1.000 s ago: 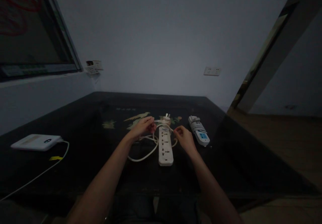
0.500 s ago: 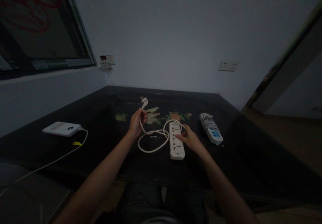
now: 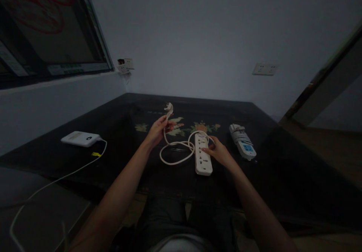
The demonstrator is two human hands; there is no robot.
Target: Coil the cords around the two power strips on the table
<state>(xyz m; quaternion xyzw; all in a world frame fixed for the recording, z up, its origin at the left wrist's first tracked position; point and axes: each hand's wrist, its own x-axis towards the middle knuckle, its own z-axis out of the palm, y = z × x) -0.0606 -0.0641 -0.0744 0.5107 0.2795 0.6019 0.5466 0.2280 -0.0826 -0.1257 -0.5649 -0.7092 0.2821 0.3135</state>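
A white power strip [image 3: 203, 153] lies on the dark table [image 3: 283, 161] in front of me, its white cord [image 3: 177, 154] looped to its left. My left hand [image 3: 158, 129] is closed around the cord just below the plug [image 3: 169, 108], which it holds up above the table. My right hand [image 3: 219, 152] rests on the right side of the strip, fingers on its top face.
A second power strip [image 3: 243, 145] with its cord wound around it and a blue label lies to the right. A white flat device [image 3: 81, 139] with a cable and yellow tag sits at the left. Wall sockets [image 3: 264, 69] are on the far wall.
My left hand has lifted the plug end of the cord off the table and raised it. My right hand has moved from beside the cord onto the strip.
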